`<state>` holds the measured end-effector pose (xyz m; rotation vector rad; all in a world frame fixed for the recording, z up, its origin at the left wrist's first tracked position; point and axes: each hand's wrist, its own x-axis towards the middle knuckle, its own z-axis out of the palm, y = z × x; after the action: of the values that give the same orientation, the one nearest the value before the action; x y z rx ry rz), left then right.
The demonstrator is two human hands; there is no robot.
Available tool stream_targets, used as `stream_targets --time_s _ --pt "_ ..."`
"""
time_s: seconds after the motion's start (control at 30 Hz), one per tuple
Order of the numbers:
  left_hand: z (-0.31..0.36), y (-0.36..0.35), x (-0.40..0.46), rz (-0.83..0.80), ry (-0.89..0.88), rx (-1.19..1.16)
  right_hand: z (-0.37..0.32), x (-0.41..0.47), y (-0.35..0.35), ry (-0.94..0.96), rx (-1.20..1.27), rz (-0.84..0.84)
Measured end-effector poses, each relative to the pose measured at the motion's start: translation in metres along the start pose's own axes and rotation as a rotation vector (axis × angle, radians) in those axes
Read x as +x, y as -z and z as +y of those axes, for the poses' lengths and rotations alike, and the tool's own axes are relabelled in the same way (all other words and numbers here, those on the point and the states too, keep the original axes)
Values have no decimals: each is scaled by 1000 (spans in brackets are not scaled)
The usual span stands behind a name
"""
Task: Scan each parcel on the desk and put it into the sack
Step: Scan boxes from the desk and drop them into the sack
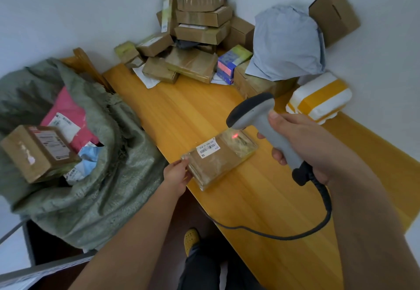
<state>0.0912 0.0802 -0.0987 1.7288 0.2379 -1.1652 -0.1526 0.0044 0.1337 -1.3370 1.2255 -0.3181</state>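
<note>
Filling the left of the view, a green woven sack (106,176) slumps open beside the desk (261,198), with a pink mailer (68,110), a brown carton bearing a label (38,151) and a blue-and-white bag (87,162) showing in its mouth. The orange wooden desk runs from the far corner toward the person, and at that corner a heap of taped cardboard boxes (200,17) is stacked against the white wall, with a big grey poly mailer (286,42) just to its right, resting on a carton, and a plain brown box (334,14) leaning on the wall behind it. Nearer, by the desk's right edge, lies a white parcel banded with yellow tape (320,98). At the desk's near left edge lies a flat brown parcel wrapped in clear tape (219,159), its white barcode label (208,147) facing up and a red scanner dot (235,135) falling on its far end, beside the label rather than on it. The left hand (177,173) has its grip on the parcel's near left corner, thumb on top. The right hand (304,146) is clenched around the handle of a grey handheld barcode scanner (261,119), whose dark head hangs just over the parcel's far end; its black cable (295,233) loops back across the desk. Below, a yellow shoe (191,239) shows on the floor.
</note>
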Motion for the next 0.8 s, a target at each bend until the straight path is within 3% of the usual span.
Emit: stream_targets --time_s 0.53,0.8 --pt "2 -4 -2 20 -15 -48 -14 -28 12 30 47 37" --pt "5 -5 -16 -51 21 -25 -18 -39 15 58 43 59"
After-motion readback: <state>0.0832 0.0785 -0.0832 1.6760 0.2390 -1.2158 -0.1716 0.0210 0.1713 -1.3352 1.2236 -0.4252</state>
